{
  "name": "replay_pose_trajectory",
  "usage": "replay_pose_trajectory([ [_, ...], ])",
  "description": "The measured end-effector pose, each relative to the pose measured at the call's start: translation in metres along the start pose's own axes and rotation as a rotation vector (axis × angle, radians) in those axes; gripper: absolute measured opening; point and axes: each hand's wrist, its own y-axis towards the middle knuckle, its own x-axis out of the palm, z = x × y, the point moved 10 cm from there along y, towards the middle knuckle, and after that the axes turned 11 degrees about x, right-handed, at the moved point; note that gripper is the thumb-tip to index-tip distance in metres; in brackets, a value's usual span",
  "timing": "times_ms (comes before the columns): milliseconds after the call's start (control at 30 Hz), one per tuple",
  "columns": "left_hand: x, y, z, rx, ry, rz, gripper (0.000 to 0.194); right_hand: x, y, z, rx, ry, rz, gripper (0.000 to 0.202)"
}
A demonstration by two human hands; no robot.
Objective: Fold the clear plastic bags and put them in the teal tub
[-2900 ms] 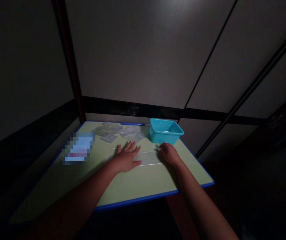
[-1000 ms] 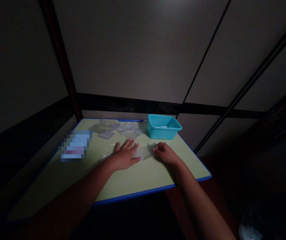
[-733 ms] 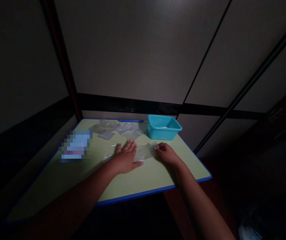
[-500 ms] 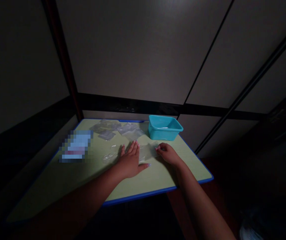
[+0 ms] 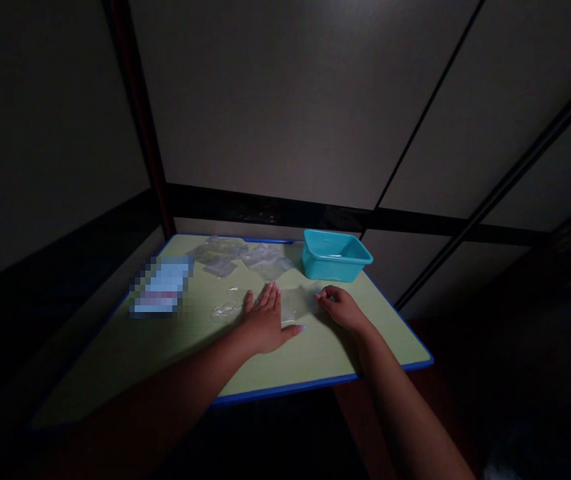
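Hands (image 5: 264,327) on clr plastic (image 5: 290,308), w/ gap to tbl's (image 5: 310,360) blue front edge (image 5: 290,389).

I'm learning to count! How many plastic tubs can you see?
1. The tub stands at the back right of the table, beyond the clear plastic. Darkness could hide more.

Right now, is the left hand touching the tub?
Apart. The head view, the only one, shows a strip of bare table between the fingertips of the left hand and the near left corner of the tub.
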Motion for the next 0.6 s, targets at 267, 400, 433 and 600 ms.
replay_pose_trajectory([
  [267, -0.011, 0.001, -0.004, 0.005, 0.023, 0.083, 0.096, -0.001, 0.001, 0.003, -0.005, 0.012, 0.012, 0.028],
  [400, -0.012, 0.003, -0.005, -0.005, 0.024, 0.109, 0.095, -0.001, -0.001, 0.001, -0.003, 0.005, 0.015, 0.028],
  [433, -0.014, 0.003, -0.005, -0.006, 0.026, 0.123, 0.094, -0.002, -0.001, 0.000, -0.004, 0.004, 0.019, 0.028],
  [600, -0.008, 0.003, -0.002, 0.011, 0.008, 0.082, 0.094, -0.002, -0.002, -0.003, -0.002, 0.012, 0.016, 0.029],
])
